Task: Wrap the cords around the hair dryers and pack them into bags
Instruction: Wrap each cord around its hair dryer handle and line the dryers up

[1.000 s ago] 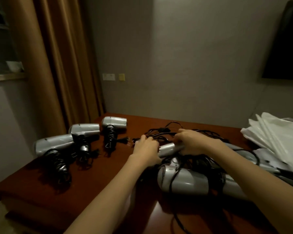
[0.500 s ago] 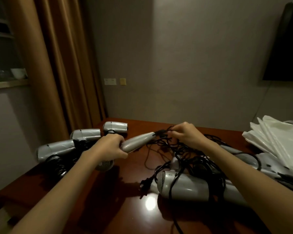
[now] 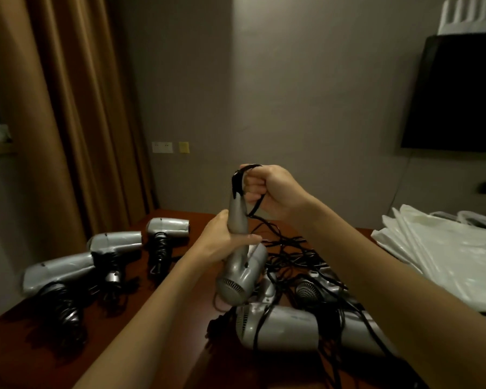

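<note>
A silver hair dryer [image 3: 240, 273] hangs in the air above the table, handle up and barrel down. My left hand [image 3: 222, 242] grips its handle. My right hand [image 3: 270, 192] holds its black cord [image 3: 243, 175] looped at the top of the handle; the cord trails down into a tangle [image 3: 289, 248] on the table. Three silver dryers with cords wound round their handles stand at the left [image 3: 167, 228] [image 3: 115, 244] [image 3: 56, 272]. Another unwrapped dryer [image 3: 281, 325] lies in the tangle below my hands. White bags [image 3: 443, 248] are stacked at the right.
The dark red-brown table [image 3: 34, 349] ends at a left edge near the wrapped dryers. Brown curtains [image 3: 76, 122] hang at the back left, and a black screen [image 3: 458, 91] is mounted on the right wall. More dryer parts and cords lie under my right forearm.
I have lifted the dryer from lying sideways to handle-up in front of me. My right hand rose with the cord to the top of the handle, and the view tilted up.
</note>
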`<state>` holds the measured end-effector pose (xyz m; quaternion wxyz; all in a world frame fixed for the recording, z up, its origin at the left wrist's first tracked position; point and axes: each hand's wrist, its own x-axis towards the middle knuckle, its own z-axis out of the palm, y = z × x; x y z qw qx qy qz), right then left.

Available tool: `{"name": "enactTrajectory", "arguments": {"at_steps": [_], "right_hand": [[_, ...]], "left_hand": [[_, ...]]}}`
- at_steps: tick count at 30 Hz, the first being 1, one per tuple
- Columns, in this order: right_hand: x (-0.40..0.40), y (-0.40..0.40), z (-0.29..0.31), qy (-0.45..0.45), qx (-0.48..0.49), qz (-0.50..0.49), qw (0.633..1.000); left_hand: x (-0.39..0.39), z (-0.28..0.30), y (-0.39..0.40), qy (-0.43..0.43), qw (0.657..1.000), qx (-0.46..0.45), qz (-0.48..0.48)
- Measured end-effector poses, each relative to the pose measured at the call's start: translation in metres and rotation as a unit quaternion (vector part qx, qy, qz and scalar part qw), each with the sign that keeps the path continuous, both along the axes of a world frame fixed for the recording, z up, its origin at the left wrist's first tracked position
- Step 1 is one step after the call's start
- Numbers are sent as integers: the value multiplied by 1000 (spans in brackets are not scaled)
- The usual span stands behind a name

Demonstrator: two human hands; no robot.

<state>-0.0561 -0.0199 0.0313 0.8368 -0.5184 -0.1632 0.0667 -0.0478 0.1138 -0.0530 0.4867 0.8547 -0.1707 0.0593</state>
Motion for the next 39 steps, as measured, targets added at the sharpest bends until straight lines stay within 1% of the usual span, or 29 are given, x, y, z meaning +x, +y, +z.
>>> {"name": "enactTrajectory", "arguments": {"at_steps": [1, 3, 5, 7, 9, 10, 11, 13, 14, 16, 17, 18, 19, 20, 23, 24, 25, 26, 29, 31, 34, 35, 37, 38, 39], "right_hand": [[0, -1, 0, 17, 20, 5, 1000], [2, -3, -3, 40, 57, 8, 998], [7, -9, -8, 34, 53, -3, 998], [11, -15, -14, -6, -28, -33, 999], [12, -20, -20, -38, -154, -46, 986], [13, -25, -23, -50, -232, -53, 970], [16, -31, -26, -69, -316, -63, 944], [20, -46, -33, -116, -471, -70, 872], [21, -56, -37, -122, -536, -54, 833], [24, -83, -47, -103, -655, -16, 748], [25, -96, -53, -91, -703, 9, 705], [24, -107, -56, -82, -737, 35, 669], [21, -114, -59, -80, -755, 52, 649], [18, -119, -59, -81, -763, 58, 639], [13, -123, -60, -95, -770, 43, 630], [11, -123, -60, -99, -769, 41, 631], [11, -124, -60, -101, -761, 43, 640], [10, -126, -60, -103, -741, 40, 662], [8, -134, -54, -85, -633, -23, 769], [9, -139, -49, -71, -569, -39, 819], [10, -135, -43, -68, -501, -33, 862], [12, -131, -39, -67, -471, -45, 878], [15, -120, -29, -69, -397, -79, 912], [15, -115, -23, -78, -368, -88, 922], [14, -109, -16, -91, -359, -94, 924]], "left_hand": [[1, 0, -3, -2, 1000, -24, -4], [1, 0, -6, 17, 996, -75, -41], [-3, -1, -7, 49, 988, -116, -88], [-6, -1, -6, 64, 982, -146, -99], [-6, 0, -5, 73, 976, -181, -91], [-4, 1, -4, 80, 972, -200, -89], [-2, 1, -4, 87, 970, -210, -86], [2, 2, -5, 105, 967, -217, -79], [3, 2, -5, 115, 966, -218, -75], [6, 1, -6, 136, 963, -224, -70], [8, 0, -6, 147, 960, -229, -72], [10, 0, -8, 155, 957, -233, -79], [12, 1, -10, 160, 956, -232, -84], [13, 2, -13, 164, 956, -226, -87], [18, 4, -28, 154, 966, -186, -96], [19, 5, -33, 149, 969, -171, -99], [20, 6, -37, 147, 971, -161, -102], [19, 7, -41, 146, 971, -155, -106], [19, 10, -53, 153, 966, -172, -120], [18, 10, -60, 167, 959, -179, -142], [14, 9, -70, 182, 960, -154, -146], [13, 9, -73, 185, 959, -162, -142], [11, 10, -77, 187, 952, -208, -127], [9, 13, -78, 184, 947, -232, -122], [10, 14, -78, 179, 944, -251, -120]]}}
